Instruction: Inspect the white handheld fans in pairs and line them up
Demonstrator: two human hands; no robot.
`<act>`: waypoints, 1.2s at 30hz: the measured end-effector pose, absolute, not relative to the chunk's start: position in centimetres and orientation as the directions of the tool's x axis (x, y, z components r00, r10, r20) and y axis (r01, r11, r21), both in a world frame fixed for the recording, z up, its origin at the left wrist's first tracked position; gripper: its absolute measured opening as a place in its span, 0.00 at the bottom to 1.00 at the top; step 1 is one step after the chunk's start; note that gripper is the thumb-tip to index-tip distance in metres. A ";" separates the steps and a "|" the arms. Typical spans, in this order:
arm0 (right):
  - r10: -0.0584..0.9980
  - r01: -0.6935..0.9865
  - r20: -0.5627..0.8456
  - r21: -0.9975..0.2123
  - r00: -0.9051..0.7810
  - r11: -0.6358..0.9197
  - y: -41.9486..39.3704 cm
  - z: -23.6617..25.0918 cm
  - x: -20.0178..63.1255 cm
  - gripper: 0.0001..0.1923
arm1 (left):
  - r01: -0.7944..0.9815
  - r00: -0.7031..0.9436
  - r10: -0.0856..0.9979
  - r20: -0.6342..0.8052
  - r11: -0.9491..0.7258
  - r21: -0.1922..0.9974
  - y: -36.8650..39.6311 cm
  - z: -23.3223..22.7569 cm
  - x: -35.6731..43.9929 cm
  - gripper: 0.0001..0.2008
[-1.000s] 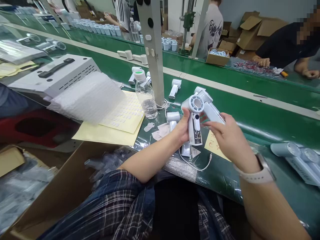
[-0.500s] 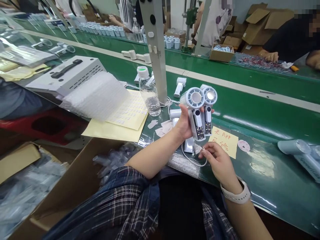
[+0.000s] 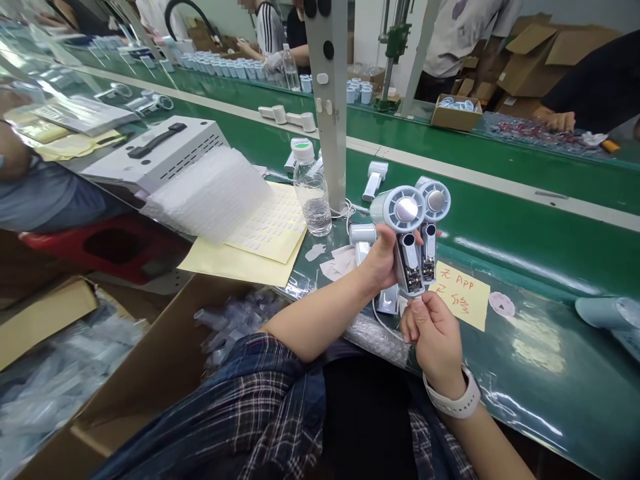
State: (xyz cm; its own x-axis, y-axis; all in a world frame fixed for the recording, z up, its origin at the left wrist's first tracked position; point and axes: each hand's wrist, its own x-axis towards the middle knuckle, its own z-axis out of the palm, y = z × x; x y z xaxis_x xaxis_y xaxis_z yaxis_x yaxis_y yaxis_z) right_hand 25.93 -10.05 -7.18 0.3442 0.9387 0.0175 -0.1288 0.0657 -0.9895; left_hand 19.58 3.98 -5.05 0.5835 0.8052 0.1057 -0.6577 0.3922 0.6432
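Observation:
My left hand [image 3: 383, 263] is wrapped around two light blue handheld fans side by side. The nearer fan [image 3: 404, 210] has a round ribbed head with a silver disc, and its opened handle bares a circuit board. Partly behind it, the second fan [image 3: 436, 201] looks the same, with its board showing too. My right hand [image 3: 434, 333] pinches the end of a white cable [image 3: 387, 327] at the foot of the nearer fan's handle. The plug is covered by my fingers, so I cannot tell how far it is in. Another fan [image 3: 363, 233] lies behind my left hand.
A water bottle [image 3: 313, 193] stands by the metal post [image 3: 330, 133]. To the left are yellow label sheets [image 3: 245, 267], white foam wrap [image 3: 210, 193] and a grey metal box [image 3: 145, 150]. A handwritten yellow note [image 3: 475, 300] lies right of the fans. Co-workers sit across the green belt [image 3: 500, 160].
My right hand has moved up with the cable end, from below the fans to the bottom of the nearer fan's handle. My left hand still holds both fans. The view has shifted slightly.

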 end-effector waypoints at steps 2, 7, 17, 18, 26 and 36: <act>0.966 -0.135 0.016 -0.989 0.259 0.052 -10.1 -7.1 26.5 0.25 | -0.662 0.578 0.807 0.122 0.377 0.648 3.9 -5.1 19.7 0.44; 0.924 -0.131 0.056 -0.985 0.377 0.113 -10.2 -7.4 26.0 0.22 | -0.641 0.604 0.789 0.110 0.399 0.655 3.5 -5.5 20.1 0.44; 0.911 0.258 0.286 -0.942 0.295 0.212 -10.8 -6.9 27.3 0.18 | -0.695 0.598 0.797 0.079 0.467 0.547 3.8 -4.9 19.6 0.42; 0.905 0.267 0.274 -0.945 0.325 0.190 -10.8 -6.9 27.4 0.18 | -0.694 0.603 0.794 0.078 0.473 0.543 3.8 -4.7 19.6 0.42; 0.852 0.019 0.092 -0.995 0.515 0.096 -10.7 -8.0 28.4 0.17 | -0.662 0.651 0.742 0.164 0.449 0.600 3.4 -4.7 19.2 0.44; 0.886 0.139 0.118 -0.988 0.448 0.061 -11.3 -7.4 28.8 0.19 | -0.659 0.633 0.753 0.180 0.403 0.635 3.5 -5.1 19.5 0.44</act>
